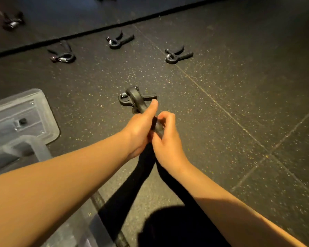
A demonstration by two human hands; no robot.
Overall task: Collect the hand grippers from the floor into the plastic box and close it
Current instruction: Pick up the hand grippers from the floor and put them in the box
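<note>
Where the dark speckled rubber floor [239,104] fills the view, with a black seam running across its far part, a clear plastic box [48,125] sits at the left edge; which part of it is lid and which is tub cannot be told. Two bare forearms reach in from below and meet near the middle. The left hand [141,129] is wrapped round the handle of the held hand gripper [134,98], with its thumb stretched up along the handle. The right hand [166,139] is just beside it, fingers curled round the lower end of the same handle. The held hand gripper's spring head points away from the person, just right of the box. Farther off, three more lie on the floor in a loose row, well apart: the left floor gripper [62,55], the middle floor gripper [119,41] and the right floor gripper [177,55]. Beyond the seam, a blurred far gripper [12,21] lies at upper left.
</note>
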